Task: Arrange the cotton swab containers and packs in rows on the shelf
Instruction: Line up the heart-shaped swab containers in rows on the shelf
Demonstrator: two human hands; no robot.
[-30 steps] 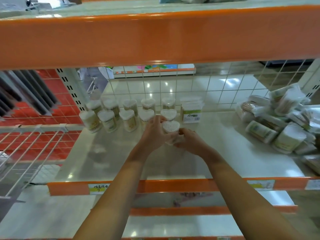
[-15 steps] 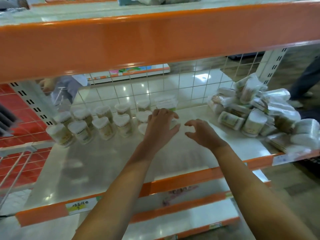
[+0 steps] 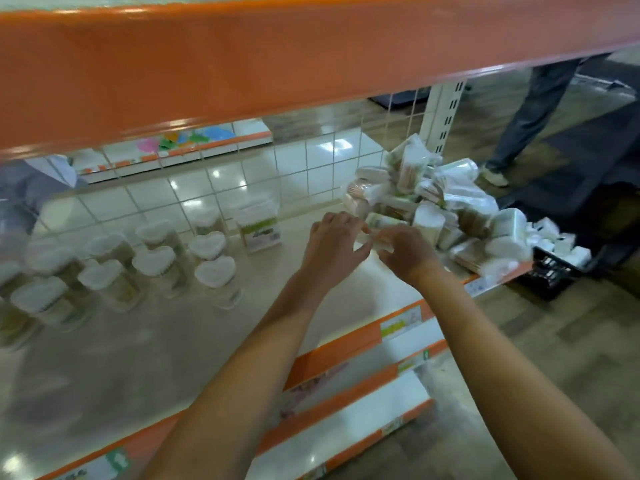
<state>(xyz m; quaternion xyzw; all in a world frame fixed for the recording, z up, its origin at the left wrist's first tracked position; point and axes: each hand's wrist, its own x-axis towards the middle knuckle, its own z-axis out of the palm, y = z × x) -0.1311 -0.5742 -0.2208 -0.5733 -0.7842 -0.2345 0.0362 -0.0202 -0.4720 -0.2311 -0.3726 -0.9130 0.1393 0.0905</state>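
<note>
Heart-lidded cotton swab containers (image 3: 214,271) stand in two rows on the left of the beige shelf (image 3: 138,358), with a rectangular swab box (image 3: 259,226) at the right end of the back row. A loose pile of swab containers and plastic-wrapped packs (image 3: 450,209) lies at the shelf's right end. My left hand (image 3: 332,244) hovers with fingers spread just left of the pile. My right hand (image 3: 405,254) is at the pile's near edge, its fingers curved over a pale pack (image 3: 379,221). Blur hides whether it grips the pack.
The orange beam of the upper shelf (image 3: 277,64) hangs low across the top. A wire grid (image 3: 311,161) closes the back. Beyond the right end are a black crate (image 3: 550,271) of white packs on the floor and a person's legs (image 3: 530,112).
Both hands let go of the heart-lidded container, now standing in the front row, and moved right to the pile. The view has swung right.
</note>
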